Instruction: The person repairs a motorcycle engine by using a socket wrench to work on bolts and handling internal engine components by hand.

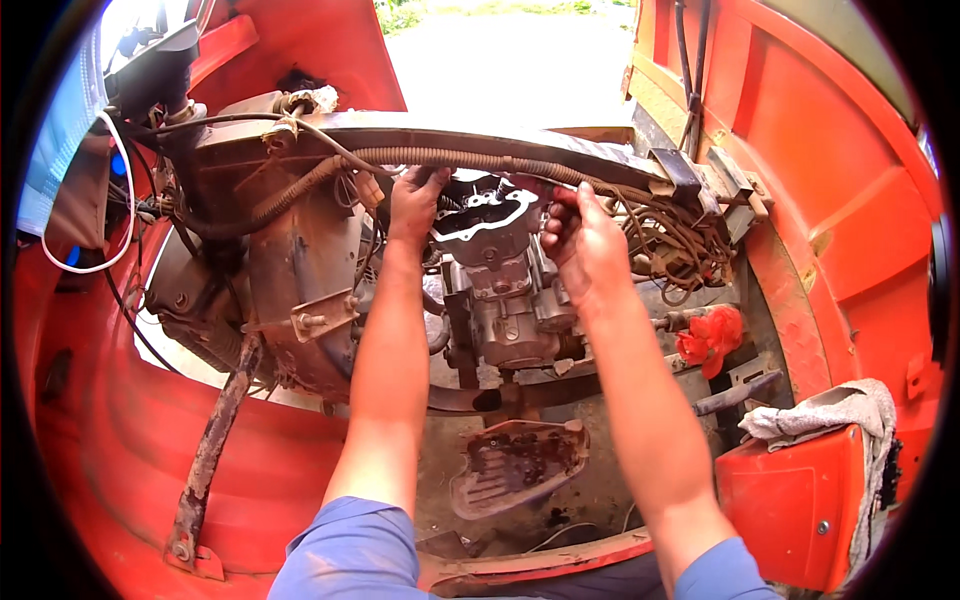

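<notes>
Both arms reach forward to an engine set in a vehicle frame. Its top is uncovered, showing a pale, shiny rim around a dark cavity with a spring and other metal parts inside. My left hand is at the left side of this opening, just under a corrugated conduit, its fingers bent together. On the opening's right side, my right hand has curled fingers, with thumb and forefinger pressed together near the conduit. What either hand pinches is too small or hidden to make out.
A metal frame beam crosses behind the engine. Loose wires bunch at the right, above a red rag. A grey cloth drapes over a red box. Below the engine lies a dirty, oily tray-like part. A rusty strut stands left.
</notes>
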